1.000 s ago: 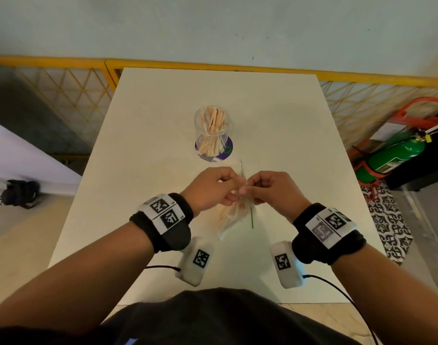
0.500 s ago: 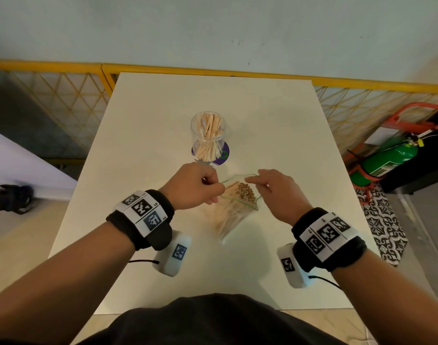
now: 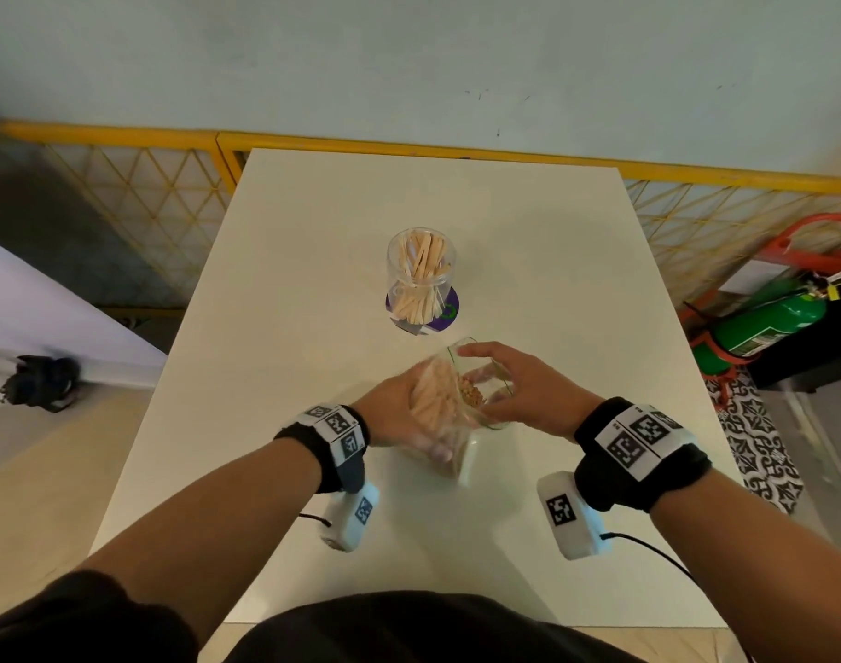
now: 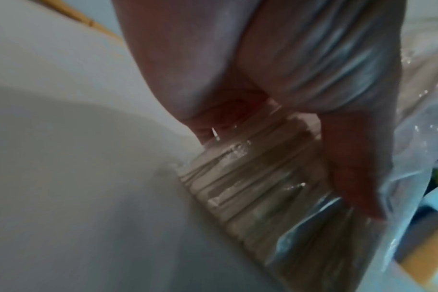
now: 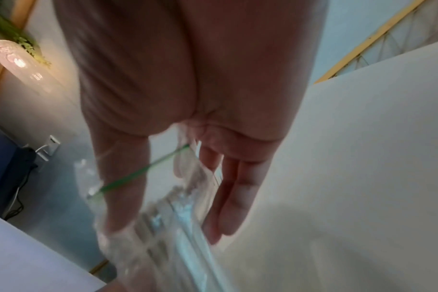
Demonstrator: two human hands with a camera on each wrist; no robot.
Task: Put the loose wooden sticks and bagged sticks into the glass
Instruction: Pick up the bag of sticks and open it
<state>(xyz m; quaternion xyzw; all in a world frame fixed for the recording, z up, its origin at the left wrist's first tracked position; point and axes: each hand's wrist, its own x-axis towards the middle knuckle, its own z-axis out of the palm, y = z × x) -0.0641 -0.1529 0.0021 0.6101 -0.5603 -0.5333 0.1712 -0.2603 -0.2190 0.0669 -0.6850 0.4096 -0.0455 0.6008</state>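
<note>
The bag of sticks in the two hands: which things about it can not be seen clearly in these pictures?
- Stick count in the bag: head view too small, both wrist views blurred.
- Left hand grip: in the head view the bag covers its fingers; in the left wrist view motion blur smears them.
- Right hand at the bag mouth: fingertips are behind clear plastic, so pinching or only touching is unclear.
- Bag bottom: blurred in the head view.

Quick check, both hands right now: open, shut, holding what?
Left hand: grips the plastic bag of sticks from below.
Right hand: fingers straight, reaching into the bag's open mouth; grips nothing.
</note>
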